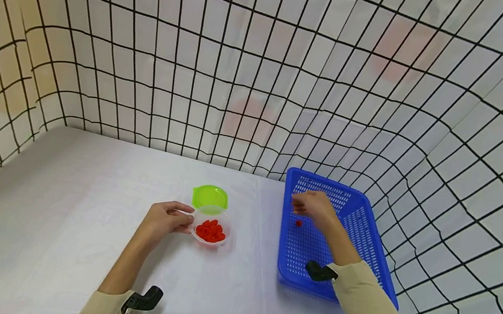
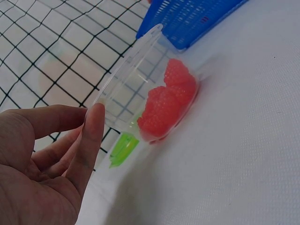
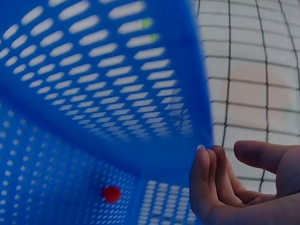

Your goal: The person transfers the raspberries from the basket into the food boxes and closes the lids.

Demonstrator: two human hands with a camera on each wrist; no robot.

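My left hand (image 1: pixel 168 220) pinches the rim of a clear plastic bowl (image 2: pixel 123 89) between thumb and fingers. Several red raspberries (image 1: pixel 210 231) with a bumpy surface lie heaped in its bottom. Directly behind the bowl is a bright green lid (image 1: pixel 211 195), partly overlapped by the bowl in the head view. Over the blue basket (image 1: pixel 285 246) hangs my right hand (image 1: pixel 316 208), fingers bent, thumb apart from them, nothing between. Below it, one red raspberry (image 3: pixel 111 194) lies on the basket floor.
A white cloth (image 1: pixel 57 216) covers the table. Black wire mesh (image 1: pixel 225 68) walls rise at the back and both sides, with the basket close to the right one. Tall perforated sides (image 3: pixel 108 61) surround the space under my right hand.
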